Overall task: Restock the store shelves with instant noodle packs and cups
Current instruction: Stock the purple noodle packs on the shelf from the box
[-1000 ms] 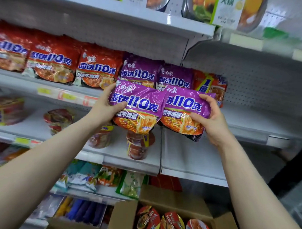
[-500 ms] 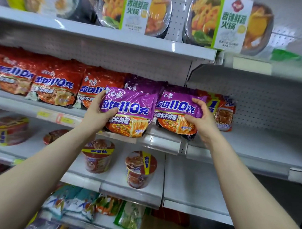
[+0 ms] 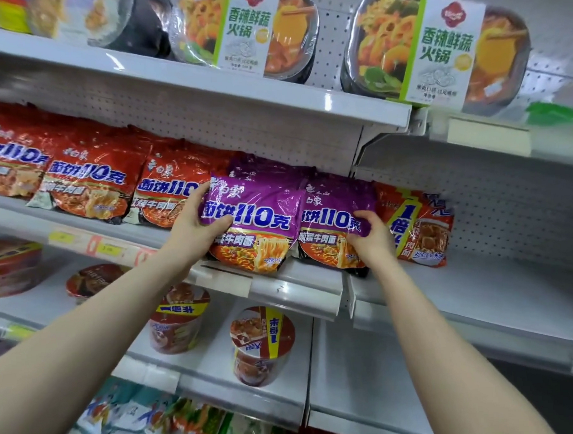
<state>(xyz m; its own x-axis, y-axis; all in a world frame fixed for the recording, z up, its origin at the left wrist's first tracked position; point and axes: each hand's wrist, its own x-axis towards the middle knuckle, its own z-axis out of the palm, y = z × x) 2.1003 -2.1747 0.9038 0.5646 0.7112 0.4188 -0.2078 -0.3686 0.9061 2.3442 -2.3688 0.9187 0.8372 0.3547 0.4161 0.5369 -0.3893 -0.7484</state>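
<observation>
Left hand [image 3: 194, 226] grips a glossy purple noodle pack [image 3: 256, 218] at its 9 o'clock edge; right hand [image 3: 370, 236] grips the twin pack [image 3: 330, 215] at 3 o'clock, both crinkled.

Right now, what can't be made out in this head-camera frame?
Head view only:
- Purple packs at the back: their count is hidden by the left purple pack and right purple pack.
- Left hand, right hand: any part behind the packs they grip is hidden.
- Price tags: blurred, unreadable.
- Bottom packets: blurred, cut off by the lower edge.
</observation>
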